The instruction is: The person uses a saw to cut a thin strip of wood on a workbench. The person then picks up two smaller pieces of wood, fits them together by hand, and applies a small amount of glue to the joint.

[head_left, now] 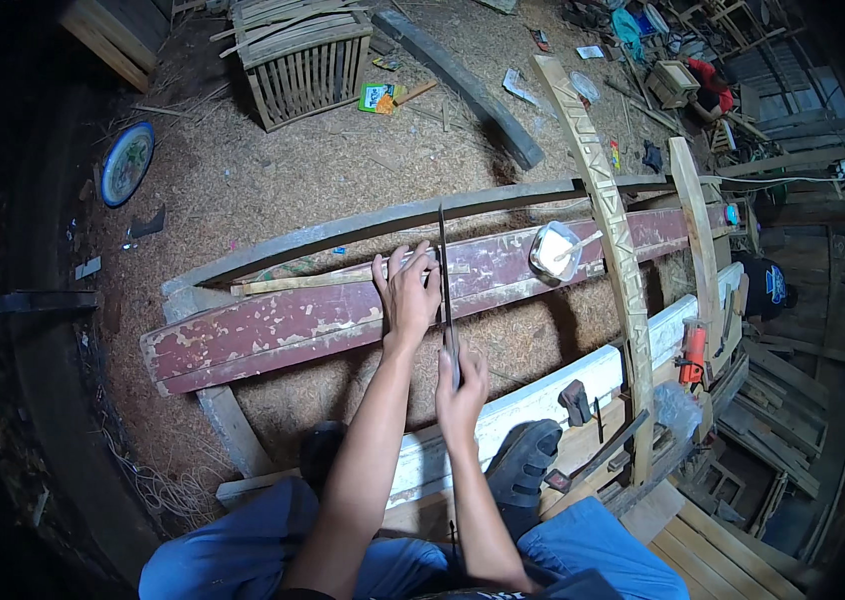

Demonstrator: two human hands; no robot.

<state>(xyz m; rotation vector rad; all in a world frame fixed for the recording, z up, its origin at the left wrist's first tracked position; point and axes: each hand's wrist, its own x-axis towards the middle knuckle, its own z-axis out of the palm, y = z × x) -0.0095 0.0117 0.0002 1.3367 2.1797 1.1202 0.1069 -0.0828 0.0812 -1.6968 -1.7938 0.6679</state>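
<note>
A thin wooden strip (318,280) lies along a worn red plank (243,340). Bent over the strip, the fingers of my left hand (410,300) press it against the plank. Just to the right, my right hand (463,390) is closed round the handle of a long-bladed hand tool (446,290). Its dark blade points away from me and crosses the strip's right part close to my left fingers. I see the blade almost edge-on, so whether it is a saw or a knife cannot be told.
Right of my hands, a white tub (555,252) with a stick in it stands on the red plank. A carved, notched board (608,210) rests across the planks. Nearer me are a white plank (533,398) and an orange-red tube (693,350). A slatted crate (308,80) stands beyond.
</note>
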